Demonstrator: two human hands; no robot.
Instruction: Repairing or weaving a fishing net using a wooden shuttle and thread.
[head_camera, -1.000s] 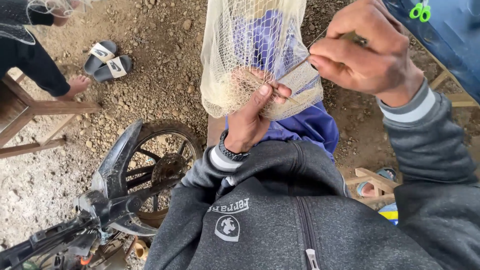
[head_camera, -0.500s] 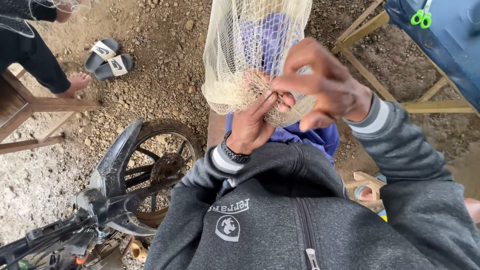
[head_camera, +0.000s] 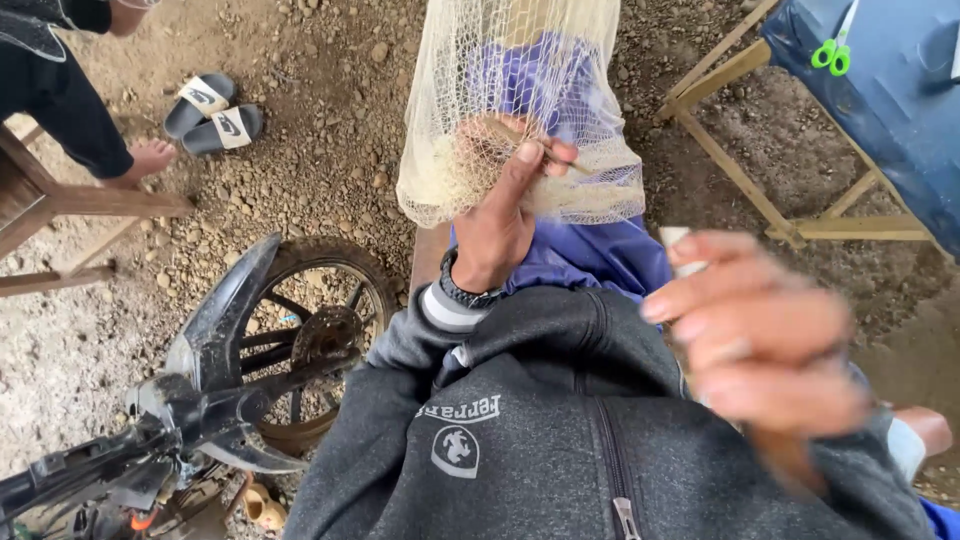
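Observation:
A pale mesh net (head_camera: 520, 90) hangs in front of me over blue-purple cloth (head_camera: 600, 255). My left hand (head_camera: 500, 215), with a dark band at the wrist, pinches the net's bunched lower edge, and a thin stick (head_camera: 565, 162) lies under its thumb. My right hand (head_camera: 760, 340) is close to the camera at the right and blurred. Its fingers are curled around a flat pale tool (head_camera: 678, 243), of which only the tip shows. This hand is apart from the net. My grey zipped jacket (head_camera: 560, 440) fills the bottom of the view.
A motorbike front wheel and mudguard (head_camera: 300, 330) stand at the lower left on gravel. A pair of sandals (head_camera: 210, 118) and another person's bare foot (head_camera: 150, 157) are at the upper left by a wooden bench (head_camera: 90, 205). Green scissors (head_camera: 830, 55) lie on a blue-covered wooden table (head_camera: 900, 110).
My right hand has come down from the net at the upper right towards the camera, taking the flat tool with it. My left hand has kept its grip on the net.

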